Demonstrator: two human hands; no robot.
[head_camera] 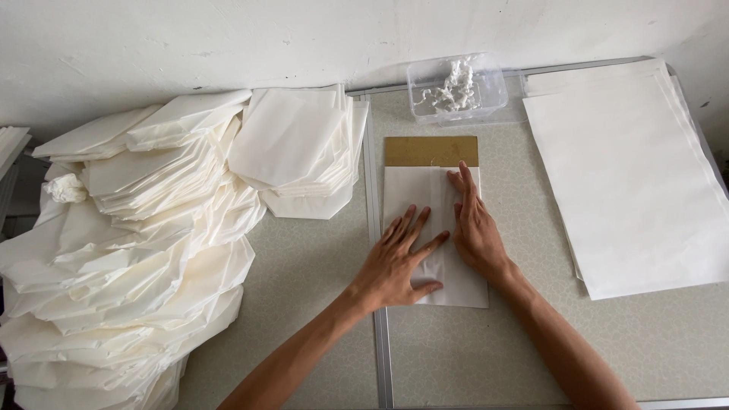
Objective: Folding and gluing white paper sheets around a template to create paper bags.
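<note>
Pressing flat on a folded white sheet (436,250), both hands lie open with fingers spread, gripping nothing. The left hand (399,262) covers the sheet's lower left part; the right hand (476,228) rests along its right half, fingertips near the top edge. The sheet lies mid-counter (456,349) over a brown card (430,150) that shows above it. A clear tub (456,89) stands behind. A paper stack (634,175) lies to the right, and a pile of folded bags (144,250) to the left.
</note>
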